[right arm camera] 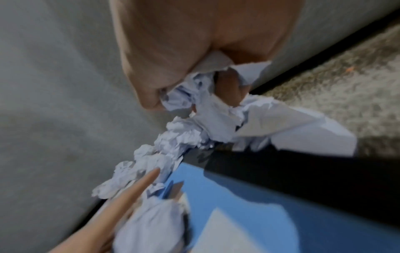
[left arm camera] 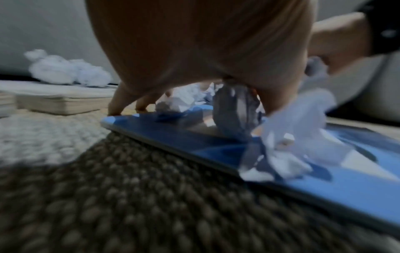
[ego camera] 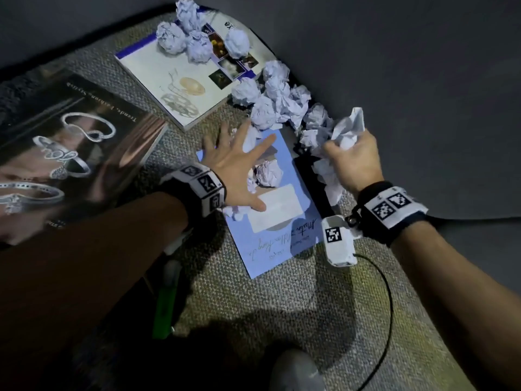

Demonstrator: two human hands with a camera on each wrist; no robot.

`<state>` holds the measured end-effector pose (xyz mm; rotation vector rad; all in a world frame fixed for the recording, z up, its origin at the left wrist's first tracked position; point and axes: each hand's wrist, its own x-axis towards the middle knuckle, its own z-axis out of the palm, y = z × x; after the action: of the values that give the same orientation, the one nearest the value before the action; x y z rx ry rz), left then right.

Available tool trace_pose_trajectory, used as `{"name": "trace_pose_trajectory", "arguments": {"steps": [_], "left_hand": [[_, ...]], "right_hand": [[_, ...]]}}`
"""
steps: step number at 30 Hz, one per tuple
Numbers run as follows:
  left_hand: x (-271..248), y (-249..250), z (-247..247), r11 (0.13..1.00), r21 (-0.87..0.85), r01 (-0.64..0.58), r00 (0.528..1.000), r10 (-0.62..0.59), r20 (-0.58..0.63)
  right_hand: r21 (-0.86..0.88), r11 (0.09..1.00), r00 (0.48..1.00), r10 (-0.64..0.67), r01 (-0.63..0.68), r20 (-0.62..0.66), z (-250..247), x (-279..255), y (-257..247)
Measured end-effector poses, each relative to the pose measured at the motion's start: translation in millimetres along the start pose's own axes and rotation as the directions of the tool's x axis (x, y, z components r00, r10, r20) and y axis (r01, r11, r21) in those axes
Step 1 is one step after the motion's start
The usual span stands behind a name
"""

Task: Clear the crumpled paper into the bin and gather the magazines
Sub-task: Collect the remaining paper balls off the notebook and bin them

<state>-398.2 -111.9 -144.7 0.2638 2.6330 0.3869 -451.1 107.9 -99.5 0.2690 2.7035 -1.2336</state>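
Note:
My left hand (ego camera: 239, 162) is spread flat over the blue magazine (ego camera: 279, 238) on the woven rug, fingers straight, with crumpled paper balls (ego camera: 267, 173) beside and under its palm. From the left wrist camera the blue magazine (left arm camera: 324, 184) lies under the fingertips (left arm camera: 113, 109). My right hand (ego camera: 352, 162) grips a wad of crumpled white paper (ego camera: 348, 131), seen bunched in the fist (right arm camera: 216, 106) by the right wrist camera. Several more paper balls (ego camera: 279, 100) lie along the rug's edge. A white magazine (ego camera: 174, 80) carries several balls (ego camera: 194, 38). A dark jewellery magazine (ego camera: 70, 142) lies at the left.
A black flat object (ego camera: 310, 176) lies to the right of the blue magazine. A grey wall or floor surface (ego camera: 423, 66) borders the rug on the right. A black cable (ego camera: 386, 300) curves over the rug near me. A green object (ego camera: 163, 311) sits below my left forearm. No bin is visible.

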Motion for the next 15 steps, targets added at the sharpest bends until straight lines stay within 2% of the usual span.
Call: {"name": "trace_pose_trajectory", "arguments": {"steps": [2,4,7,9,12,15], "left_hand": [[0,6,10,0.991,0.12,-0.056,0.997,0.061,-0.042],[-1,11,12,0.974,0.198,-0.112,0.987,0.131,-0.089],[-3,16,6,0.954,0.235,-0.186,0.968,0.219,-0.124],[-8,23,8,0.945,0.227,-0.236,0.959,0.264,-0.102],[-13,32,18,0.927,0.239,-0.291,0.948,0.313,-0.061],[-13,33,20,0.922,0.27,-0.279,0.95,0.305,-0.061]], "right_hand": [[-0.227,0.974,0.996,0.028,-0.009,0.082,-5,7,4],[-0.451,0.89,0.978,0.027,0.07,0.205,-5,10,0],[-0.592,0.79,0.958,0.02,0.16,0.285,1,19,-6],[-0.648,0.744,0.96,0.029,0.165,0.278,7,20,-6],[-0.69,0.718,0.98,0.052,0.097,0.192,16,12,1],[-0.704,0.705,0.984,0.053,0.084,0.17,20,11,6]]}}
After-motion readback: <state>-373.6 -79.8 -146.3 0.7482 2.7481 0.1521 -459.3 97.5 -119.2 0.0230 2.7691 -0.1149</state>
